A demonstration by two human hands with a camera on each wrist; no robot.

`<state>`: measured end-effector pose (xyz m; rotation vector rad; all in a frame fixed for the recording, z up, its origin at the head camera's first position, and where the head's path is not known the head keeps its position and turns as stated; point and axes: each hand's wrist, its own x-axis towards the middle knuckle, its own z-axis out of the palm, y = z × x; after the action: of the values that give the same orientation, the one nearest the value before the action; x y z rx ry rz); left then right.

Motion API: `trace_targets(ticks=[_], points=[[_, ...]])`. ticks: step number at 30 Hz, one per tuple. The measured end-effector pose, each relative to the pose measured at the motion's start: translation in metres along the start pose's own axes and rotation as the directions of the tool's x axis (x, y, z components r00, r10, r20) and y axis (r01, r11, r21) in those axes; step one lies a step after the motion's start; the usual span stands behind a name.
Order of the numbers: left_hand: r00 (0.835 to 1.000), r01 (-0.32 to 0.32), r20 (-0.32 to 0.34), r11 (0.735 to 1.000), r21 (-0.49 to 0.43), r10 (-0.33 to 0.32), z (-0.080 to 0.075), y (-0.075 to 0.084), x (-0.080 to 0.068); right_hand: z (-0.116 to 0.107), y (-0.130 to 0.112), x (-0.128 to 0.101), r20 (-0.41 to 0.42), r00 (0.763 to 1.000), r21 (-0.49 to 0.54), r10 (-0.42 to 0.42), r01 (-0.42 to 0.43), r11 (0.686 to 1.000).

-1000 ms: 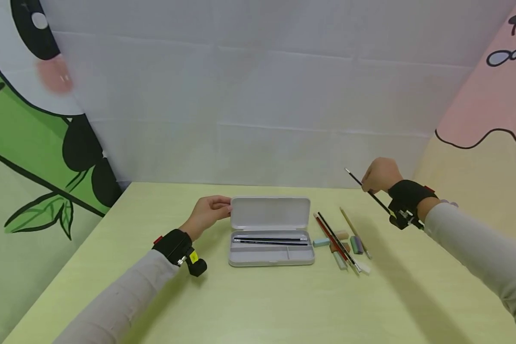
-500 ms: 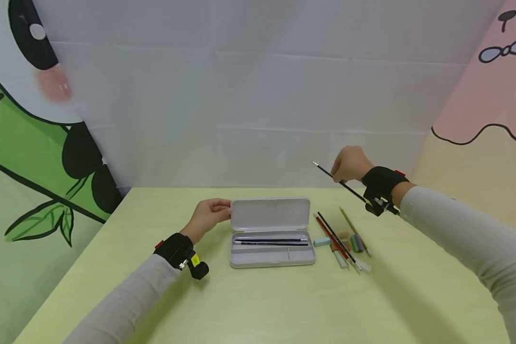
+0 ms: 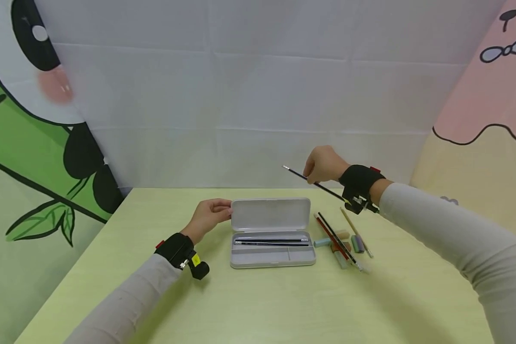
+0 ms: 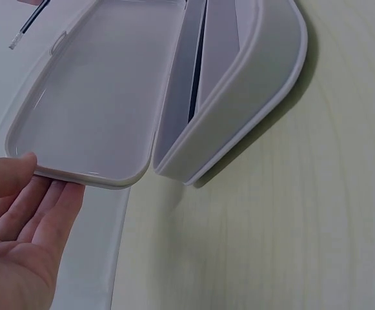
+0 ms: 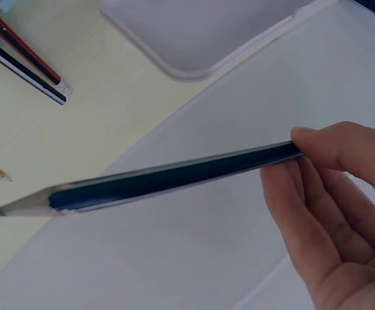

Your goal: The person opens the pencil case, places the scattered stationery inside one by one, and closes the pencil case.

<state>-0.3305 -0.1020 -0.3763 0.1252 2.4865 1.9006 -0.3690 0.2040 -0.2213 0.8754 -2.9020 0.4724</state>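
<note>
A pale grey pencil case (image 3: pixel 258 263) lies opened on the table. Its raised lid (image 3: pixel 271 214) is pinched at the left edge by my left hand (image 3: pixel 207 217); the left wrist view shows the thumb on the lid's inner side and the fingers (image 4: pixel 58 213) behind. Dark pencils (image 3: pixel 271 242) lie side by side in the case's rear compartment; the front compartments show nothing in them. Above and behind the right end of the lid, my right hand (image 3: pixel 324 165) pinches a dark pencil (image 5: pixel 174 177) between thumb and fingers. Its sharpened tip points back toward the wrist side.
Right of the case, red and black pencils (image 3: pixel 331 234) lie across several erasers, among them a light blue eraser (image 3: pixel 322 242) and a purple-green eraser (image 3: pixel 358 244). A yellowish pencil (image 3: pixel 351 224) lies beside them. A white cloth backdrop (image 3: pixel 215 95) hangs behind the table.
My right hand has carried the dark pencil leftward, from beyond the loose pencils to above the case's right side. My left hand stays on the lid.
</note>
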Motion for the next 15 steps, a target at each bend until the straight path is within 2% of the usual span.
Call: trace_targets(ticks=[5, 9, 15], points=[[1.000, 0.017, -0.004, 1.000, -0.004, -0.017, 0.001, -0.001, -0.001, 0.011, -0.013, 0.007, 0.010, 0.995, -0.023, -0.097, 0.097, 0.995], [1.000, 0.005, 0.006, 1.000, -0.003, -0.005, 0.000, -0.002, -0.001, 0.020, -0.024, 0.011, 0.038, 0.982, -0.048, -0.187, 0.189, 0.981], [1.000, -0.010, 0.010, 1.000, 0.002, 0.010, -0.001, -0.001, -0.001, 0.034, -0.038, 0.017, 0.061, 0.966, -0.033, -0.252, 0.254, 0.967]])
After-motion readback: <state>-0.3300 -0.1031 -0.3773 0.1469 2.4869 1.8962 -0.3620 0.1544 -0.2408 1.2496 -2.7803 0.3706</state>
